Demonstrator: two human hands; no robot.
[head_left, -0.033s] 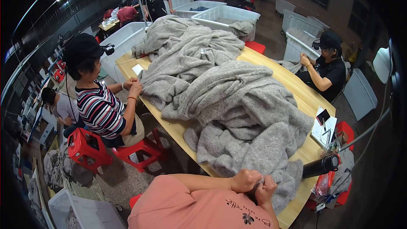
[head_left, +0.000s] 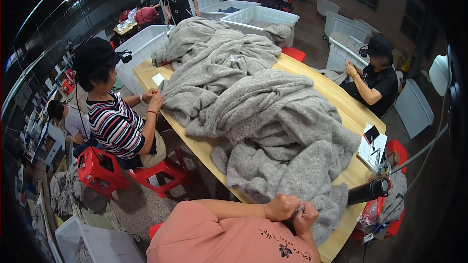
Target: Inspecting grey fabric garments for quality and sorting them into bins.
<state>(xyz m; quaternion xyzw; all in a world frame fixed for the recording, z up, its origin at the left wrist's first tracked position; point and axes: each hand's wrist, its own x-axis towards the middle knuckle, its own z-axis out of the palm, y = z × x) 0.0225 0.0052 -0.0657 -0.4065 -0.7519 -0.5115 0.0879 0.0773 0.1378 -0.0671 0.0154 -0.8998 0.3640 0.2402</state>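
Note:
A large heap of soft grey fabric (head_left: 273,112) covers most of the wooden table (head_left: 353,122). At its near end my left hand (head_left: 282,208) is closed, fingers curled in, on the edge of the grey fabric. Close beside it on the right, my right hand (head_left: 305,216) is closed too, thumb up, pinching the same edge. A small bit of fabric shows between the two fists. Whether a small tool is inside the fingers is hidden.
A black bottle (head_left: 369,191) stands near the right edge, with a notebook (head_left: 373,148) and dark phone (head_left: 372,133) beyond. A person in stripes (head_left: 117,124) sits left; another in black (head_left: 378,85) sits right. Red stools (head_left: 163,173) and white bins (head_left: 97,243) surround the table.

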